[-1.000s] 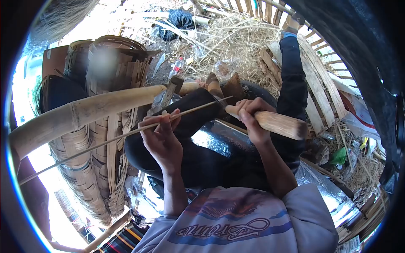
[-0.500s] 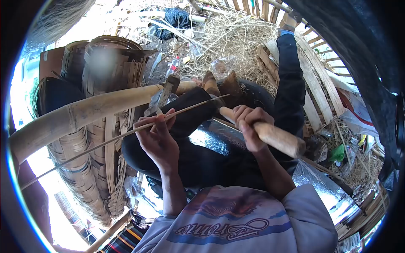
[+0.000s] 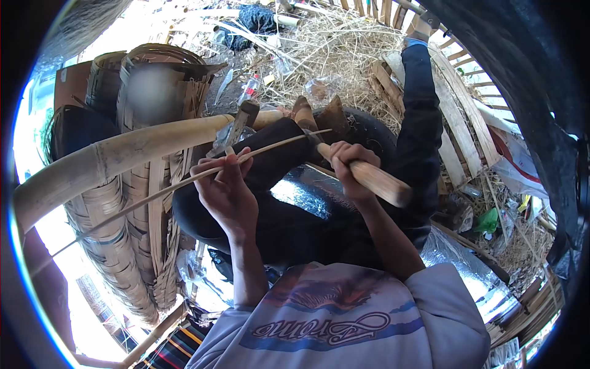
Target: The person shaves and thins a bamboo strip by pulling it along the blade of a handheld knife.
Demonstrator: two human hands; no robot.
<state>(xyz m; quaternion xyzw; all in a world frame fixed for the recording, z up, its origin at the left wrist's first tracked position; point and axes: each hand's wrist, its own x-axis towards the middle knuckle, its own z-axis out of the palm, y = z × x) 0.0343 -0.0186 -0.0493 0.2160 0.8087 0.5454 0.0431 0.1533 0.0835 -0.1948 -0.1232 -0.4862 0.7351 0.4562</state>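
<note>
A long thin bamboo strip [image 3: 147, 198] slants from the lower left up to the centre. My left hand [image 3: 225, 190] pinches it near its upper part, above my bent knee. My right hand [image 3: 353, 169] is wrapped round a thick wooden handle [image 3: 382, 183]. A narrow metal part at the handle's far end lies close to the strip's tip, by the knee; whether the two touch I cannot tell. Just beyond the knee stand a pointed bamboo piece [image 3: 302, 113] and a brown wedge-shaped piece [image 3: 332, 117].
A thick bamboo pole [image 3: 132, 150] crosses the left side, in front of rolled woven bamboo mats [image 3: 114, 240]. Straw [image 3: 344, 49], a plastic bottle [image 3: 250, 88] and dark plastic [image 3: 257, 19] lie on the ground ahead. Slats and rubbish are at the right.
My right hand has drawn back left and toward my body with the handle. My left hand has shifted slightly left and up with the strip, whose tip sits a little higher.
</note>
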